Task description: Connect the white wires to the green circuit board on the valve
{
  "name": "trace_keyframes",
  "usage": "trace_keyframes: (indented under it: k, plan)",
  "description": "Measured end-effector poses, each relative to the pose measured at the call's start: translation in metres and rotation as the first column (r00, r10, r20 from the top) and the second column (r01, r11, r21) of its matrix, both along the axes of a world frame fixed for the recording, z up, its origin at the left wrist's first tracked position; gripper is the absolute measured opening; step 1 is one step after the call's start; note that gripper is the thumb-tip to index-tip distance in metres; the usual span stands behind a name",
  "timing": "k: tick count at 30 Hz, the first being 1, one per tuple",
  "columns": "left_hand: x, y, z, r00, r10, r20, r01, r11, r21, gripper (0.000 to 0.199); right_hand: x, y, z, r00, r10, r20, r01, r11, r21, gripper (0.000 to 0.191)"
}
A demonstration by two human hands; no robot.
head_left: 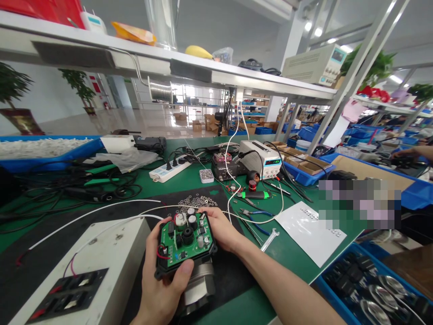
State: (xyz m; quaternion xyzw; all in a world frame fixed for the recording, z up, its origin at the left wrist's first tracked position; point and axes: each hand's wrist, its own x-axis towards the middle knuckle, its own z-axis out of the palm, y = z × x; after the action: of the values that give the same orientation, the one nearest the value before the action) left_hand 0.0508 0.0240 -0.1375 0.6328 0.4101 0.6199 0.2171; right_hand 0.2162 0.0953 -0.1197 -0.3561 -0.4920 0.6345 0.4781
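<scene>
Between both hands is a black housing (158, 273) with a green circuit board (184, 255) face up in it, carrying capacitors, a round black part and a red wire. My left hand (162, 284) grips the housing's left and near sides, thumb on the front edge. Around its far right corner wraps my right hand (216, 225), fingertips partly hidden behind the board. Below the housing shows a metal fitting (199, 286). A white cable (145, 215) runs behind the housing. Scattered small metal nuts or washers (196, 201) lie just beyond it on the black mat (233, 266).
A grey box with terminal clips (111, 243) stands at left. At right lie pliers (259, 213), a wrench (270, 239) and a white sheet with small parts (304, 239). Behind are a power supply (260, 158) and power strip (171, 169). A blue bin (361, 253) holds metal-rimmed parts.
</scene>
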Motion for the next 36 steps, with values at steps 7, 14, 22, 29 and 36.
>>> trace_keyframes:
  k: [7,14,22,29,36]
  plan:
    - [0.0038,-0.0027,0.0035,0.999,0.021,0.031,-0.020,0.999,-0.032,0.073,0.0003,0.0000,0.0002,1.000,0.003,-0.004,-0.003,1.000,0.018,0.011]
    - [0.0011,-0.0012,0.0031,1.000,0.002,-0.011,-0.002,1.000,0.000,0.072,0.0011,0.0003,-0.0011,1.000,-0.008,-0.003,0.008,1.000,0.026,0.011]
    - [-0.0020,0.0014,0.0000,0.998,-0.001,-0.062,0.002,1.000,0.031,0.070,0.0008,0.0013,-0.0026,1.000,-0.002,-0.005,0.002,1.000,0.018,0.012]
    - [0.0016,-0.0009,0.0034,1.000,0.011,-0.026,-0.011,1.000,-0.001,0.071,0.0008,0.0002,-0.0006,1.000,-0.008,-0.001,0.008,1.000,0.024,0.011]
    - [0.0041,-0.0026,0.0045,0.999,0.034,0.018,-0.034,0.999,-0.027,0.073,0.0006,0.0002,0.0008,1.000,0.009,0.006,-0.009,1.000,0.028,0.018]
